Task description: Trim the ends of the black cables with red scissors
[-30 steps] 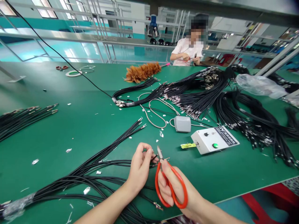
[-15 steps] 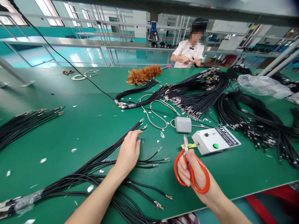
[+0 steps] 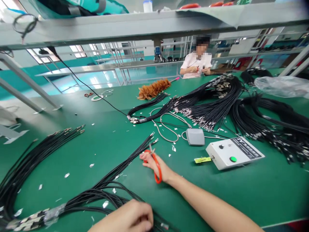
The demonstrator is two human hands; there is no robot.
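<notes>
The right hand (image 3: 156, 166) grips the red scissors (image 3: 154, 164) with curled fingers beside the black wires (image 3: 125, 161), while the left hand (image 3: 127, 219) presses closed fingers on them to hold them down.

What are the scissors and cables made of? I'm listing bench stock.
Scissors: glossy orange handles, likely plastic or coated; short grey blades look metal. Cables: matte black jackets, probably rubber or PVC, with shiny metallic tips.
</notes>
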